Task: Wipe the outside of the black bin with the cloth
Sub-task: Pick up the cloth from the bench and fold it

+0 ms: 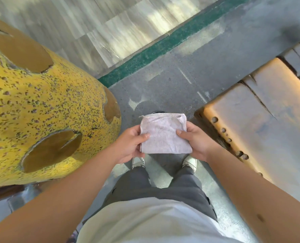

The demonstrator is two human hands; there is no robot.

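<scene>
We hold the folded cloth [165, 134] in front of us with both hands: our left hand [130, 143] grips its left edge, thumb on top and fingers curled under, and our right hand [195, 141] grips its right edge the same way. The cloth hangs above the gray floor [189, 71] and our white shoes [190, 163] (a big yellow spotted thing [45, 102] stands on our left). We cannot see a black bin.
</scene>
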